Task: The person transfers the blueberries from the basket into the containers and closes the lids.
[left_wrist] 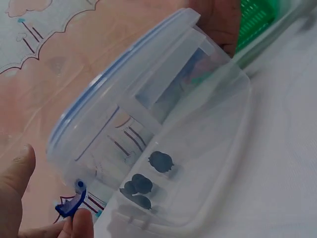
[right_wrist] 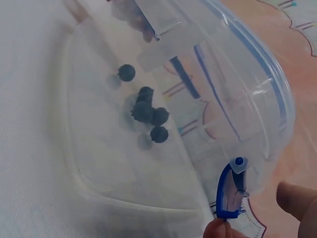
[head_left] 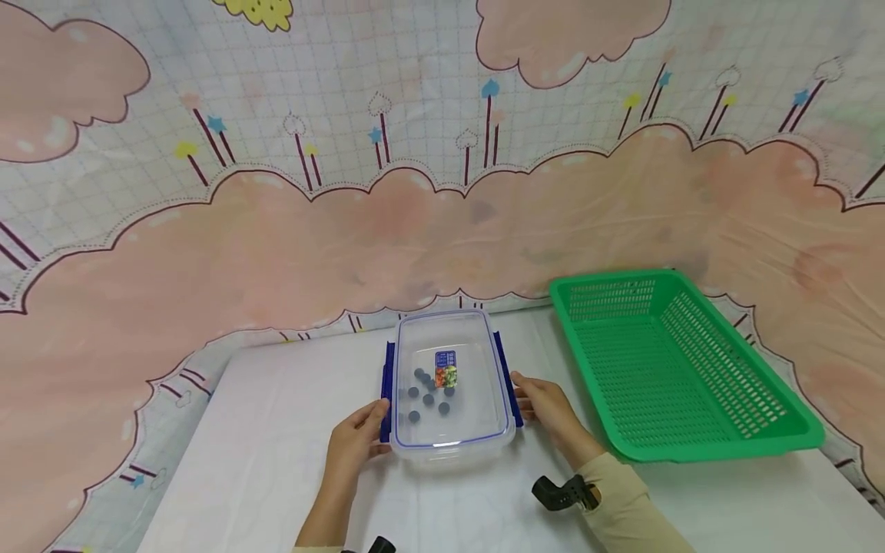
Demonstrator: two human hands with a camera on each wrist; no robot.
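A clear food storage box [head_left: 477,430] stands on the table, its lid on top and several blueberries [head_left: 428,399] inside. Blue latches stick out from both sides. My left hand [head_left: 353,438] is at the left latch [head_left: 387,392]; in the left wrist view, fingertips [left_wrist: 82,224] touch that latch's lower edge, while the thumb is apart from it. On the other side, my right hand [head_left: 549,407] is beside the right latch [head_left: 508,380]. In the right wrist view, a fingertip [right_wrist: 216,230] meets the latch's bottom edge and the thumb stays clear.
A green perforated basket [head_left: 588,369] stands to the right of the box, close to my right forearm. The white tabletop [head_left: 263,430] extends left of the box. Behind hangs a patterned cloth [head_left: 415,246]. The lid carries a small printed label [head_left: 445,369].
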